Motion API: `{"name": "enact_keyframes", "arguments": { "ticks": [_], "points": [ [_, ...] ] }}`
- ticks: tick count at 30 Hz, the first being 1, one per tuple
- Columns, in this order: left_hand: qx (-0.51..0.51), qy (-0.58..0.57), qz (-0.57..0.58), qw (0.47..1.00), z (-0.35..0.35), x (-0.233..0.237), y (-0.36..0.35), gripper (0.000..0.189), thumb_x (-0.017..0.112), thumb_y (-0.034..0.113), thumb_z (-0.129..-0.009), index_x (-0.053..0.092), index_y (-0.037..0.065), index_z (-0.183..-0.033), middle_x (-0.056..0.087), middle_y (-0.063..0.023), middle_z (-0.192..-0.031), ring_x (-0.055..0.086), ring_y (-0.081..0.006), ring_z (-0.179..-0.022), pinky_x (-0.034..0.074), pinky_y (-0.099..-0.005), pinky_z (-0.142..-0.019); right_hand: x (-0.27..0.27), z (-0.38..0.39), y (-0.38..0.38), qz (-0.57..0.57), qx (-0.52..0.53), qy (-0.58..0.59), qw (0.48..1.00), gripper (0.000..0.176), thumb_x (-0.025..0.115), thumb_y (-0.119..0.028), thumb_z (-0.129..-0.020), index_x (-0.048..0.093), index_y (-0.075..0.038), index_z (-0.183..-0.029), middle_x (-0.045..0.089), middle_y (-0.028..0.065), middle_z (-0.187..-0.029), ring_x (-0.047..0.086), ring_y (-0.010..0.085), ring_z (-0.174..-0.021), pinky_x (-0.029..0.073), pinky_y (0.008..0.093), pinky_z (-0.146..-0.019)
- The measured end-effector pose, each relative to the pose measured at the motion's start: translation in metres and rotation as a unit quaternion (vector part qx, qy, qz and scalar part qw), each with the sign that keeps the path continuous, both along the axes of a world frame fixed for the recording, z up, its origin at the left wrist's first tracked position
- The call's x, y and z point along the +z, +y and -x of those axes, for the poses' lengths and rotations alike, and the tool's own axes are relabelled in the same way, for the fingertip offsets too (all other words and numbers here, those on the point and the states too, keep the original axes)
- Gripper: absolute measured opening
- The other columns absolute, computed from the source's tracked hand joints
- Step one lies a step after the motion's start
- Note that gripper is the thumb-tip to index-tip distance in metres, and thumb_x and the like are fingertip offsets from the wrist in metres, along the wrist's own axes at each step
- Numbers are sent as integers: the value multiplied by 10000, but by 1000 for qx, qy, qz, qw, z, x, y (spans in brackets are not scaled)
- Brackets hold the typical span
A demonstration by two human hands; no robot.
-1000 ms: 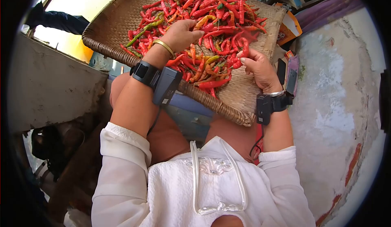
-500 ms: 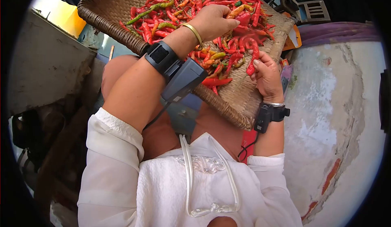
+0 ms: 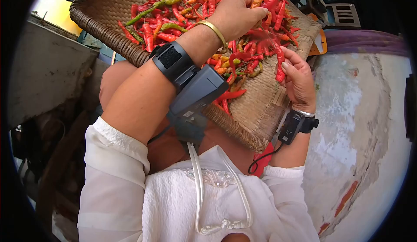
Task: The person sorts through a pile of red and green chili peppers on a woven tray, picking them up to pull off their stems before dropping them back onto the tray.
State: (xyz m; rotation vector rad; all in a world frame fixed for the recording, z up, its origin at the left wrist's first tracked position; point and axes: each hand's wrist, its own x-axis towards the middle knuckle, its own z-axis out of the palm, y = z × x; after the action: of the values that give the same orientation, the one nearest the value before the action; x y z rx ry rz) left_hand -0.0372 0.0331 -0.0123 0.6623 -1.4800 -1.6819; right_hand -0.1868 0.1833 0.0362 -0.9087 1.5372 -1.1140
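A woven basket (image 3: pixel 104 29) holds many chili peppers (image 3: pixel 167 14), mostly red, with some orange, yellow and green ones. My left hand (image 3: pixel 236 16) reaches across over the pile, its thumb and fingers pinched together just above the peppers. Whether a pepper or a stem sits in that pinch I cannot make out. On the right, above the basket's near right corner, my right hand (image 3: pixel 299 77) grips a long red chili pepper (image 3: pixel 279 66) between thumb and fingers. That pepper points up toward the pile, its lower end against my thumb.
The basket rests over my knees. A cracked, pale wall or slab (image 3: pixel 343 111) is on the right, with purple cloth (image 3: pixel 365 41) along its top. A grey panel (image 3: pixel 47 68) stands to the left. Black devices are strapped to both wrists, one with a cable (image 3: pixel 263 157).
My right hand has shifted slightly right and down, and its chili pepper is now straighter and more upright. My left hand has moved a little right and up. The basket sits slightly lower in view.
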Motion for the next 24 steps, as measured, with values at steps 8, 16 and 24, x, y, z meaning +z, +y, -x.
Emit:
{"name": "enact_keyframes", "arguments": {
  "ticks": [8, 16, 24],
  "points": [
    [-30, -12, -54, 998, 1, 0, 3, 179, 563, 177, -830, 578, -2, -835, 599, -35, -713, 547, -84, -629, 446, -229, -578, 3, 13, -10, 98, -94, 64, 989, 493, 574, -147, -836, 392, 19, -1263, 557, 46, -817, 537, 74, -675, 432, 177, -534],
    [-140, -57, -76, 986, 8, -8, 9, 161, 530, 95, -855, 585, -4, -969, 608, -22, -844, 560, -71, -772, 445, -210, -701, -8, -18, -33, 32, -41, 141, 989, 318, 585, -192, -847, 551, -14, -1108, 592, 0, -849, 554, 48, -686, 410, 169, -527],
    [-56, -198, 118, 972, 1, 4, 7, 233, 579, 231, -788, 650, 14, -836, 635, -101, -660, 612, -152, -591, 477, -274, -564, -15, -6, -34, -6, -48, 83, 995, 121, 571, -174, -853, 580, -64, -903, 583, -10, -673, 501, 31, -514, 361, 152, -458]
  ]
}}
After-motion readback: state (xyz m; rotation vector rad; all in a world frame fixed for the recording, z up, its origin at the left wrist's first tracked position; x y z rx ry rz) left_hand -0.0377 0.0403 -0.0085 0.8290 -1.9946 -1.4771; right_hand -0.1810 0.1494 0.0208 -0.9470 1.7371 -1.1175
